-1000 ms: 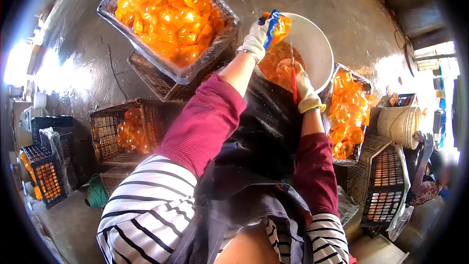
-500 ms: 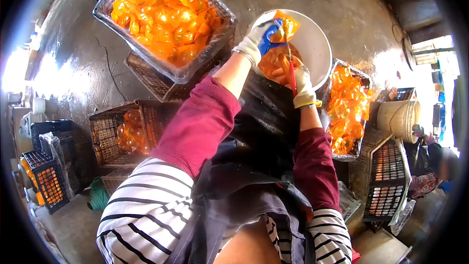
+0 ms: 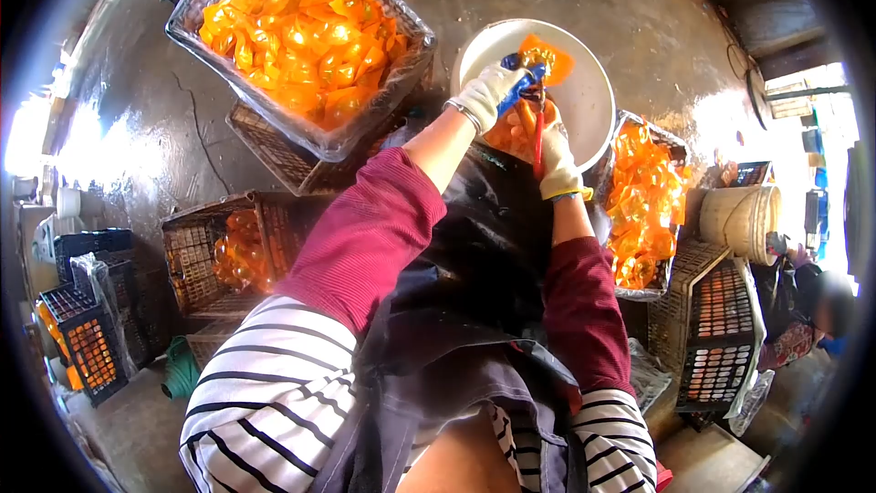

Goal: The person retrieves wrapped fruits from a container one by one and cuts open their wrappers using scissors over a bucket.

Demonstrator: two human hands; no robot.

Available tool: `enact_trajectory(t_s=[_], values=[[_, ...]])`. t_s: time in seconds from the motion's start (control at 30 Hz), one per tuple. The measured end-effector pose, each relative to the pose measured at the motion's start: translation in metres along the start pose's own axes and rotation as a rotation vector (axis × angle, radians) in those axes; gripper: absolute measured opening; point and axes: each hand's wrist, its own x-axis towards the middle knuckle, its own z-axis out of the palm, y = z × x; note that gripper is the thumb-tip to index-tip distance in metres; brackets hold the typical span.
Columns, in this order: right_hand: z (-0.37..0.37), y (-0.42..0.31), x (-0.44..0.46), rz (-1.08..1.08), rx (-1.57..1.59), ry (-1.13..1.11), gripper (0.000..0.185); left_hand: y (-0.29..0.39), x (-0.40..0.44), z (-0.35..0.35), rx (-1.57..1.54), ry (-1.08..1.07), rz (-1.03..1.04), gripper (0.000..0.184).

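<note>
Over a white bucket (image 3: pixel 598 123), my left hand (image 3: pixel 493 93), in a white glove with blue fingers, pinches a shiny orange plastic packet (image 3: pixel 553 62). My right hand (image 3: pixel 558 160), in a pale glove with orange fingers, is closed around red-handled scissors (image 3: pixel 538 141). Their metal end reaches up against the lower part of the packet, near my left fingertips; the blades are mostly hidden. Orange material (image 3: pixel 505 135) lies inside the bucket, partly covered by my hands and the black apron (image 3: pixel 484 228).
A plastic-lined crate (image 3: pixel 301 36) heaped with orange packets stands at upper left, above other crates. Another lined crate (image 3: pixel 646 210) of packets is right of the bucket. An open crate (image 3: pixel 196 256) lies at left. A beige bucket (image 3: pixel 739 224) and another person (image 3: pixel 794 338) are far right.
My left hand has moved slightly down and right with the orange packet, closer to my right hand. The scissors have come more upright, and the packet has turned.
</note>
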Motion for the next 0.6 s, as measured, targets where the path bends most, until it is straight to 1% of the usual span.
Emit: enact_trajectory(t_s=[0.03, 0.1, 0.2, 0.3, 0.4, 0.5, 0.53, 0.6], values=[[-0.002, 0.000, 0.000, 0.039, 0.040, -0.041, 0.029, -0.003, -0.001, 0.001, -0.018, 0.012, 0.005, 0.031], [-0.010, -0.001, -0.002, 0.116, 0.118, -0.119, 0.030, -0.003, 0.001, -0.005, 0.152, 0.006, 0.001, 0.031], [-0.008, -0.041, -0.018, 0.313, 0.047, -0.133, 0.032, 0.014, -0.009, -0.007, 0.427, 0.057, 0.082, 0.033], [-0.003, -0.048, -0.021, 0.294, -0.134, -0.078, 0.033, 0.014, -0.009, -0.013, 0.139, -0.039, 0.071, 0.034], [-0.002, -0.060, -0.023, 0.335, -0.127, -0.133, 0.035, 0.018, -0.014, -0.008, 0.168, 0.033, 0.066, 0.034], [-0.012, -0.063, -0.019, 0.423, 0.058, -0.217, 0.034, 0.004, 0.002, -0.014, 0.749, 0.099, 0.172, 0.032], [-0.015, -0.061, -0.016, 0.438, 0.082, -0.231, 0.031, -0.012, 0.013, -0.018, 0.574, 0.103, 0.158, 0.046], [-0.022, -0.052, -0.009, 0.467, 0.131, -0.259, 0.027, -0.030, 0.025, -0.019, 0.416, 0.130, 0.141, 0.046]])
